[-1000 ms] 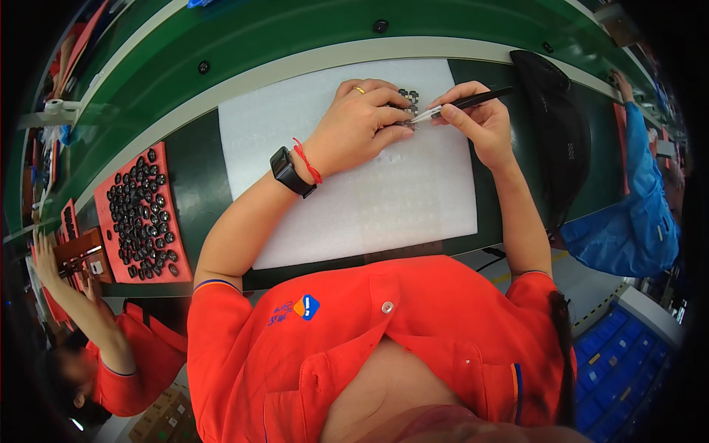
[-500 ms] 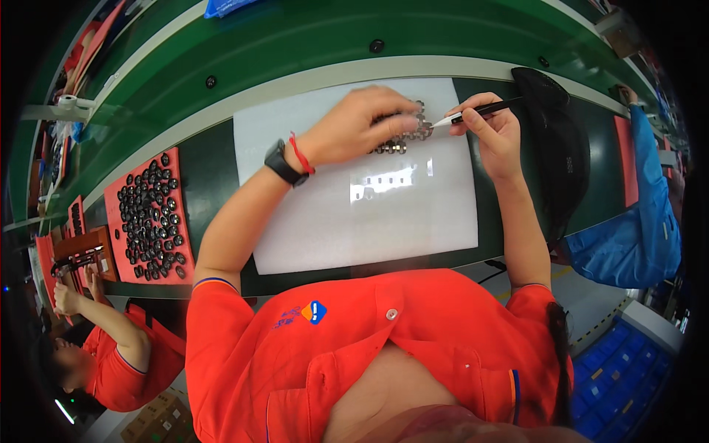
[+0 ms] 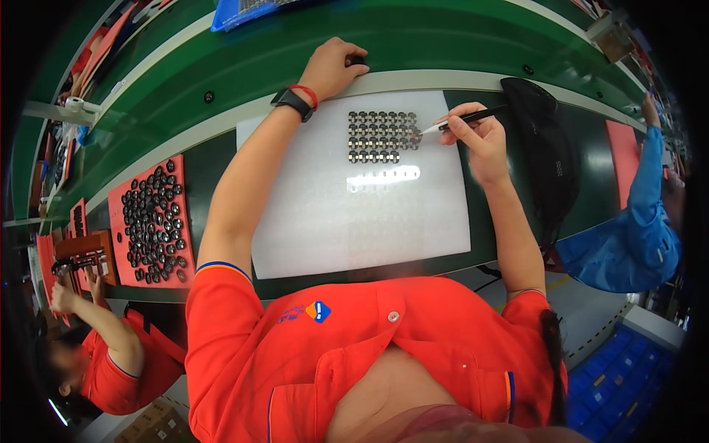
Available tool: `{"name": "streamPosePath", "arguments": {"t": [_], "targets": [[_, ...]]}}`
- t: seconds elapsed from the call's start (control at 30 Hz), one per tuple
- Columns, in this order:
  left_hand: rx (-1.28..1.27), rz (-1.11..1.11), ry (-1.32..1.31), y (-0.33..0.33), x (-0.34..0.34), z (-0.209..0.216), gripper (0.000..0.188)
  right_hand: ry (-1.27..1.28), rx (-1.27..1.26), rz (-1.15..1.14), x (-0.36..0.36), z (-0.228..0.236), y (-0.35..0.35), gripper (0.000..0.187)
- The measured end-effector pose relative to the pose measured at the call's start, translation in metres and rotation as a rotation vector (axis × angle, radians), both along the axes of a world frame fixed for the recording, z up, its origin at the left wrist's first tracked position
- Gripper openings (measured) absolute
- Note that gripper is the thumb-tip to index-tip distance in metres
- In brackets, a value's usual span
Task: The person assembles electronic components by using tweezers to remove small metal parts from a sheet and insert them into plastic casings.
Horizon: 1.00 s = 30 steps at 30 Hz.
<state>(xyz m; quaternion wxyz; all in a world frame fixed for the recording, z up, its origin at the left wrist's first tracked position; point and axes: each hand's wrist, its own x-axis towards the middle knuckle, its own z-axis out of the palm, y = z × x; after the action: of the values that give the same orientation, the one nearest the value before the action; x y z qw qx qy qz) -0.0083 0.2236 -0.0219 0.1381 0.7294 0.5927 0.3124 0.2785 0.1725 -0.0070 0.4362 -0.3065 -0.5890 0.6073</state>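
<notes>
My left hand (image 3: 331,68) reaches to the far side, its fingers closed round a small black rounded part (image 3: 355,60) at the near edge of the green belt. The fingers partly hide that part. My right hand (image 3: 480,140) grips a slim black pen-shaped tool (image 3: 467,118) with a white tapered tip. The tip is at the right edge of a block of small metallic pieces (image 3: 373,142), laid out in several rows. These pieces lie on a white sheet (image 3: 354,236) in front of me.
On the left, a pink mat (image 3: 117,214) bears many black rounded parts. More black parts sit on the green belt (image 3: 266,59), near a blue tray (image 3: 251,16). A black bag (image 3: 550,162) lies right of the sheet. Co-workers sit left and right.
My left hand has moved from over the metallic pieces to the belt and taken hold of a black part. The rows are now uncovered. My right hand still holds the tool near them.
</notes>
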Motion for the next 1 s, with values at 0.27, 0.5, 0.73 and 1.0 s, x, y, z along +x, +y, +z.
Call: {"name": "streamPosePath", "arguments": {"t": [0.27, 0.5, 0.73, 1.0], "targets": [[0.027, -0.035, -0.057, -0.140, 0.003, 0.025, 0.029, -0.068, -0.101, -0.020, -0.017, 0.008, -0.003, 0.018], [0.083, 0.059, -0.051, -0.168, -0.001, 0.011, 0.039, -0.178, -0.150, 0.124, -0.072, 0.023, -0.013, 0.023], [0.022, 0.097, 0.000, -0.172, -0.004, 0.010, 0.039, -0.142, -0.153, 0.167, -0.100, 0.007, -0.019, 0.024], [-0.012, 0.133, -0.098, -0.169, -0.003, 0.007, 0.028, -0.157, -0.134, 0.181, -0.099, -0.002, -0.024, 0.021]]}}
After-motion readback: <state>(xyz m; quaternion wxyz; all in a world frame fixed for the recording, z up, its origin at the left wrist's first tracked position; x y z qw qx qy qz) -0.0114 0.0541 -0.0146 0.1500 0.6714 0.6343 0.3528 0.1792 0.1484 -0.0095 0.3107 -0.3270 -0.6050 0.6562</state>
